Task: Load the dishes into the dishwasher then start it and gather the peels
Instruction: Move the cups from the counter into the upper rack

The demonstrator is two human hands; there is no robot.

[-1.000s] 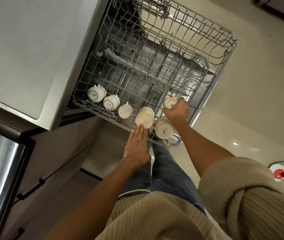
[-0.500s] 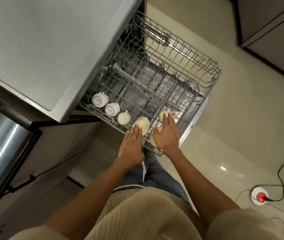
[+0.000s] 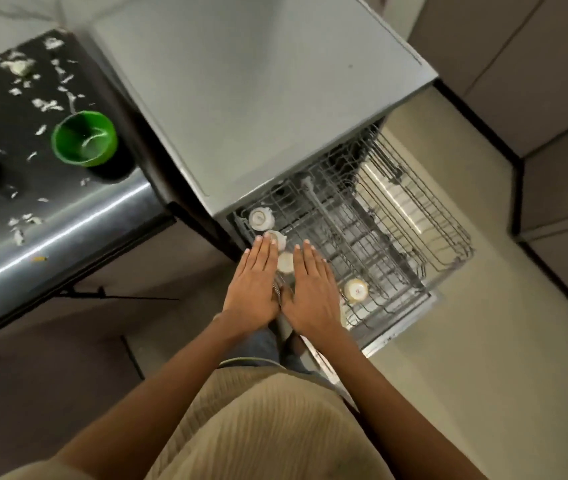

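The dishwasher point(image 3: 275, 98) is filling the middle of the view, its wire rack point(image 3: 379, 237) sticking out toward 4 o'clock. The dark bench point(image 3: 68, 216) is sitting at 9 o'clock, carrying scattered peels point(image 3: 47, 105) and a green cup point(image 3: 84, 138). Both hands are lying flat, fingers straight and together, on the rack's near edge: left hand point(image 3: 253, 285), right hand point(image 3: 310, 292). Upturned cups point(image 3: 260, 218) are standing in the rack at 12 o'clock of the hands, one cup point(image 3: 285, 262) between them, another cup point(image 3: 355, 290) at 3 o'clock.

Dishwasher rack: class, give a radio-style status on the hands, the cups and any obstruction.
Left hand and right hand flat, open, over rack front edge. Cups upside down in rack, rack part out. Nothing seen blocking. Peels ungathered on counter.
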